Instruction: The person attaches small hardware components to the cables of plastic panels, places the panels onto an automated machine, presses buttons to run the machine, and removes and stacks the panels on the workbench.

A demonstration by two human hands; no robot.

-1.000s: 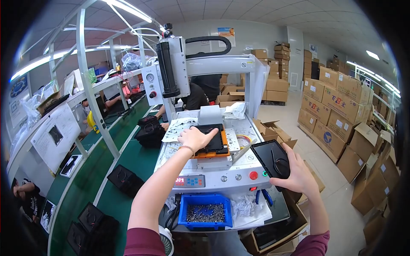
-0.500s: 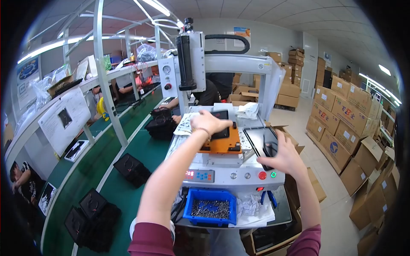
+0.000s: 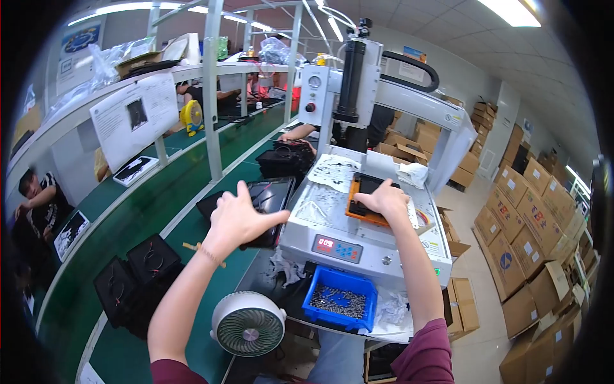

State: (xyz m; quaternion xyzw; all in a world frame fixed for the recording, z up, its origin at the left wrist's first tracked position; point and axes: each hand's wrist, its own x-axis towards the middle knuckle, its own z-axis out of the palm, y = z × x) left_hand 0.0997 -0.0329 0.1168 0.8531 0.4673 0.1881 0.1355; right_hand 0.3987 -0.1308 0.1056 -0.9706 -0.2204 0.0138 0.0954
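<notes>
My left hand [image 3: 240, 216] spans a flat black tablet-like panel [image 3: 275, 194], its thumb along the right edge and its fingers spread toward the left edge. This panel is at the side of the green bench, beside the machine. On the machine bed, my right hand [image 3: 388, 200] has its thumb and fingers on another black panel [image 3: 368, 184], which sits in an orange fixture [image 3: 366, 214]. The palm side of both hands is hidden. Partly behind my left hand is a black case-like piece [image 3: 208, 203].
The machine's black cylinder [image 3: 351, 80] stands behind the fixture. In front are a control panel [image 3: 338, 248], a blue bin [image 3: 313, 310] of small screws and a fan [image 3: 248, 324]. Black cases [image 3: 153, 258] lie on the green bench [image 3: 121, 355]. Cartons [image 3: 531, 198] are stacked right. Another person's hand [image 3: 299, 132] is beyond.
My left hand has moved from the fixture to the bench side with one panel. My right hand has brought the other panel from the right into the fixture. The view has turned left.
</notes>
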